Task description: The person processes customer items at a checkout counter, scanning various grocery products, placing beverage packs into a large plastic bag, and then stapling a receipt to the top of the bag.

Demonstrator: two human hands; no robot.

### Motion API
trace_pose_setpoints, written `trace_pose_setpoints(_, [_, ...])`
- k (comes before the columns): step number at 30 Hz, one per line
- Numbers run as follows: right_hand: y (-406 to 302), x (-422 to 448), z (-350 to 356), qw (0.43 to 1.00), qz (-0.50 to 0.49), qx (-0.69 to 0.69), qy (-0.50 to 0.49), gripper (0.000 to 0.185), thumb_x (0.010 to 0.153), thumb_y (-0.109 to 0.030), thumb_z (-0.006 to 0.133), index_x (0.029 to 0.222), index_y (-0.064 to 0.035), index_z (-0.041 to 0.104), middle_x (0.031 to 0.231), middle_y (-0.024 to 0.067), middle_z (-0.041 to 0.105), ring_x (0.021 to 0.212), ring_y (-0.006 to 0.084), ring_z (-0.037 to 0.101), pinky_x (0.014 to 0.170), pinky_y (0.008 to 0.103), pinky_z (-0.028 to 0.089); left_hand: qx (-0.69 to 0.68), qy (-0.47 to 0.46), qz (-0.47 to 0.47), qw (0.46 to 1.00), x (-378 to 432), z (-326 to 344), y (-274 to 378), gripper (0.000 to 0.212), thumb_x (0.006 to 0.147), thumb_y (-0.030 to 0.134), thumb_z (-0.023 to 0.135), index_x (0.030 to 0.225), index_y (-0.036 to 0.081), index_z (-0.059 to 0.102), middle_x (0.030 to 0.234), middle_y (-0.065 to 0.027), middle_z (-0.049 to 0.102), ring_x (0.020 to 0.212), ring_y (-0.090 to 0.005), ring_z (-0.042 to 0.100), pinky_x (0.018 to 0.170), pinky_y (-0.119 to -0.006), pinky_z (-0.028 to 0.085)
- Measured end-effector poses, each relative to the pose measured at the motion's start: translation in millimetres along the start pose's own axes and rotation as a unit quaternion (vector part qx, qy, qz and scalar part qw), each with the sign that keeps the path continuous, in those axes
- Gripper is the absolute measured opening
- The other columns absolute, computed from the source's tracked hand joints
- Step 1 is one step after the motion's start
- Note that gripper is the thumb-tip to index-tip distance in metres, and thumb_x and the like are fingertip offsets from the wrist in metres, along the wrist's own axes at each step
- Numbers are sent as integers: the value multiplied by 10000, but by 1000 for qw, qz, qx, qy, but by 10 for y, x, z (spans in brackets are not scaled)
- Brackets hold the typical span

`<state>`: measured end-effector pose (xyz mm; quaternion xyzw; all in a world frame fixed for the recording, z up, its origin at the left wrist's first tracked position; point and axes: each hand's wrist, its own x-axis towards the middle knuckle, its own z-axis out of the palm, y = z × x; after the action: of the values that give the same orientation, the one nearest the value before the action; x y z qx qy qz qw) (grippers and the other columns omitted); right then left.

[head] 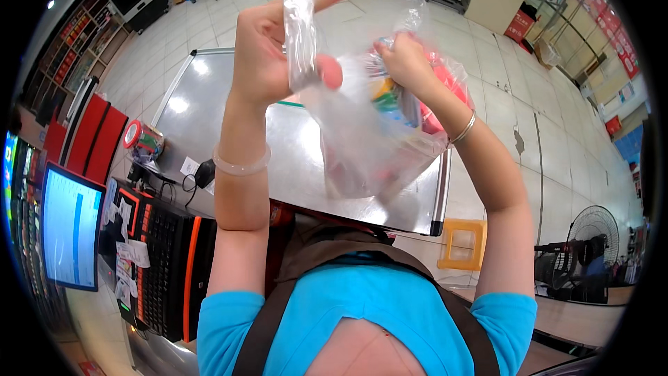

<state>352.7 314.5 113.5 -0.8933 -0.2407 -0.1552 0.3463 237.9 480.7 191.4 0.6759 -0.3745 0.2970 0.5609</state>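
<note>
My left hand [266, 52] is raised over the metal-topped counter [198, 89], a roll of clear plastic tape or film [301, 36] between its thumb and fingers. From that roll a blurred, translucent strip or sheet runs down to the right. My right hand [407, 60] grips the gathered neck of a clear plastic bag [449, 75] at the counter's right side. Pink or red and multicoloured packages show through the bag. Below both hands, more translucent plastic [360, 167] hangs over the counter; blur hides where it joins the bag.
A red-lidded jar [141, 136] and a black scanner-like device [204, 173] are at the counter's left. Nearer me on the left are a black keyboard [156, 266] and a lit monitor [72, 227]. A yellow plastic stool [463, 244] and a fan [592, 235] stand at the right.
</note>
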Motion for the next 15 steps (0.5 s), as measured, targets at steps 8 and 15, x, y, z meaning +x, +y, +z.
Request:
trace_pose_setpoints(8, [139, -193, -549, 948, -225, -221, 34, 662, 512, -409, 731, 1044, -108, 475, 1124, 148, 424, 1030, 304, 433, 742, 326, 362, 90, 8, 21, 996, 199, -46, -80, 800, 561, 557, 674, 1009, -93, 542, 1069, -235, 519, 1009, -294, 520, 879, -378, 388])
trace_pose_setpoints(15, [684, -112, -635, 941, -116, -94, -304, 977, 397, -174, 779, 1227, -146, 265, 1023, 177, 486, 962, 349, 482, 798, 387, 418, 100, -13, 24, 995, 255, -65, -84, 809, 539, 567, 681, 968, -108, 559, 1052, -272, 510, 991, -315, 526, 856, -389, 405])
